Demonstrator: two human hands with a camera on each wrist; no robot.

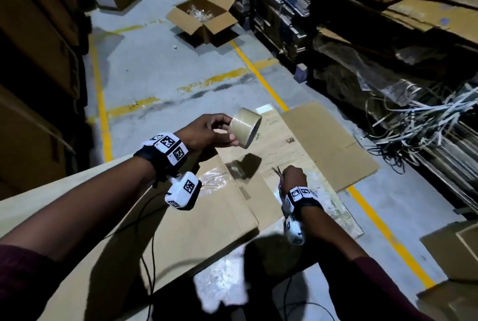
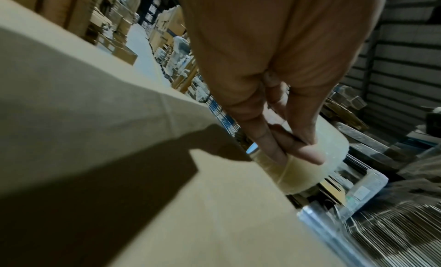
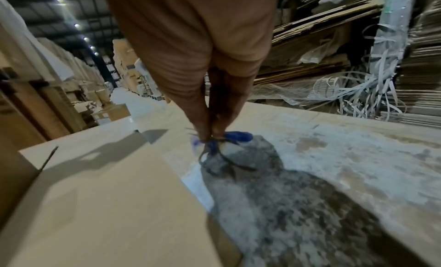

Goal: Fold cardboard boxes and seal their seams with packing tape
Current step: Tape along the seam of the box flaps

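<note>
Here the left hand (image 1: 207,130) holds the roll of packing tape (image 1: 245,126) in the air above the far part of the cardboard box (image 1: 181,217), fingers curled round its rim and thumb across from them. The right hand (image 1: 293,178) hovers low over the box's right edge, fingers closed round a pair of scissors (image 3: 222,150) with blue handles; the blades poke out past the knuckles.

The step looks like readying the next strip. To do it well, I would find the free end of the tape first, lay it squarely over the seam, press it flat, and only then cut.

The box lies on flattened cardboard sheets (image 1: 328,145) on a grey concrete floor (image 1: 155,62) marked with yellow lines. An open box (image 1: 204,15) sits farther up the aisle; stacked cardboard and loose strapping (image 1: 419,119) crowd the right side.
</note>
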